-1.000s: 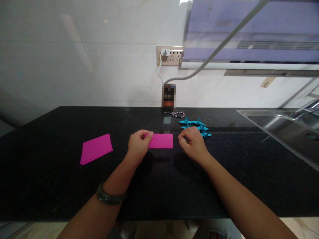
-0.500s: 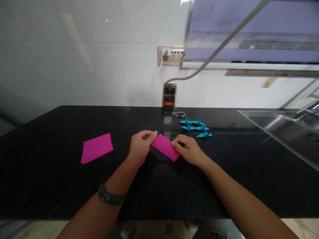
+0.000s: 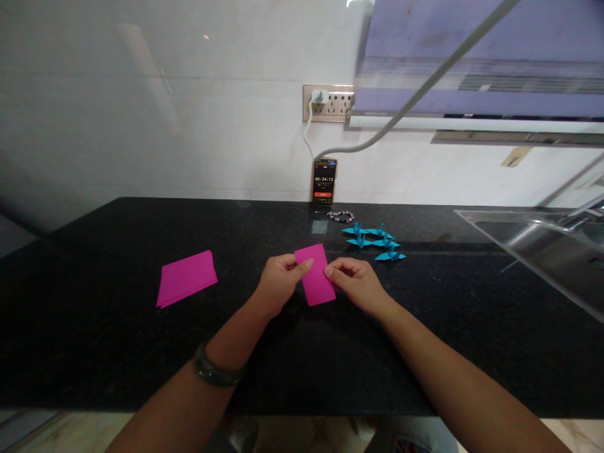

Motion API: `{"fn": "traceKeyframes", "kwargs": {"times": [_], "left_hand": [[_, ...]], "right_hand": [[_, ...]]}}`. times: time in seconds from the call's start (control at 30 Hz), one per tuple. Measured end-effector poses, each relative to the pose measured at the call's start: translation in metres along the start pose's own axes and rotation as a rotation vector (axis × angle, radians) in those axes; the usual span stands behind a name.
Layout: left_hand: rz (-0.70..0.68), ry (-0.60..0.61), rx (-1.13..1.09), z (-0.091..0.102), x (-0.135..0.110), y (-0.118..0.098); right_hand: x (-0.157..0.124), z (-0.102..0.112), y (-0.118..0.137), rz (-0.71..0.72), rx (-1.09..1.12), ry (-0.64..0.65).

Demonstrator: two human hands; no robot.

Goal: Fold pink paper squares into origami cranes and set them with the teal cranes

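Observation:
A pink sheet of paper (image 3: pixel 317 286), folded into a narrow rectangle, is held between my two hands above the dark counter. My left hand (image 3: pixel 280 280) pinches its upper left part, thumb on top and fingers behind. At the right edge, my right hand (image 3: pixel 355 277) grips the paper between thumb and curled fingers. Off to the left lies a stack of pink paper (image 3: pixel 187 277). Several blue paper cranes (image 3: pixel 372 242) stand on the counter beyond my right hand.
A phone (image 3: pixel 324 182) showing a timer leans on the white wall, with a beaded strap (image 3: pixel 342 216) by it. A socket panel (image 3: pixel 330 104) with a plugged-in cable is above. At the right is a metal sink (image 3: pixel 533 251); the black counter (image 3: pixel 117 352) runs across.
The folded pink paper has turned from a slant to nearly upright. My left hand has moved right, its thumb now further over the paper. The right hand keeps its pinch.

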State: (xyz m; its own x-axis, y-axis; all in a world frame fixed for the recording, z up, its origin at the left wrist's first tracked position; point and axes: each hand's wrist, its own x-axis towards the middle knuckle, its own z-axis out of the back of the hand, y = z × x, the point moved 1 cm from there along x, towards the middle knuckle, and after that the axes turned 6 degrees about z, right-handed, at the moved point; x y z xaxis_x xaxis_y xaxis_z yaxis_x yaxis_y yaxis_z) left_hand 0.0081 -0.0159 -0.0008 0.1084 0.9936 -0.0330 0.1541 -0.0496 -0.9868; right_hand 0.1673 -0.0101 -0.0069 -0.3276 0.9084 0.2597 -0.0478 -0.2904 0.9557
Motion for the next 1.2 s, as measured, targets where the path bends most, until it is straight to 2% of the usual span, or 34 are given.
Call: {"fn": "traceKeyframes", "kwargs": {"times": [0.13, 0.23, 0.3, 0.4, 0.53, 0.63, 0.77, 1.0, 1.1, 1.2], "left_hand": [[0.035, 0.042, -0.022, -0.001, -0.002, -0.001], [0.110, 0.058, -0.112, -0.001, -0.002, -0.002], [0.161, 0.046, -0.194, -0.001, -0.002, -0.001], [0.213, 0.027, -0.315, 0.001, 0.001, -0.001], [0.262, 0.045, -0.371, 0.002, 0.002, 0.001], [0.272, 0.085, -0.335, 0.000, 0.001, 0.002], [0.228, 0.106, -0.262, -0.003, -0.001, 0.003], [0.203, 0.159, -0.311, -0.007, -0.002, 0.002], [0.173, 0.121, -0.351, -0.008, -0.004, 0.000], [0.103, 0.110, -0.246, -0.009, -0.006, 0.002]], "right_hand": [[-0.001, 0.002, 0.003, -0.016, -0.041, 0.037], [-0.002, 0.002, 0.002, 0.014, -0.091, 0.060], [-0.002, 0.002, 0.000, 0.093, -0.164, 0.021], [-0.003, 0.005, -0.001, 0.302, -0.312, -0.039], [-0.003, 0.007, 0.003, 0.510, -0.473, 0.134], [-0.002, 0.007, 0.006, 0.570, -0.481, 0.193], [-0.002, 0.003, 0.006, 0.492, -0.466, 0.155], [-0.005, -0.003, -0.001, 0.142, -0.323, -0.054], [-0.005, -0.003, -0.001, 0.099, -0.295, -0.096], [-0.006, -0.004, 0.000, 0.101, -0.303, -0.096]]}}
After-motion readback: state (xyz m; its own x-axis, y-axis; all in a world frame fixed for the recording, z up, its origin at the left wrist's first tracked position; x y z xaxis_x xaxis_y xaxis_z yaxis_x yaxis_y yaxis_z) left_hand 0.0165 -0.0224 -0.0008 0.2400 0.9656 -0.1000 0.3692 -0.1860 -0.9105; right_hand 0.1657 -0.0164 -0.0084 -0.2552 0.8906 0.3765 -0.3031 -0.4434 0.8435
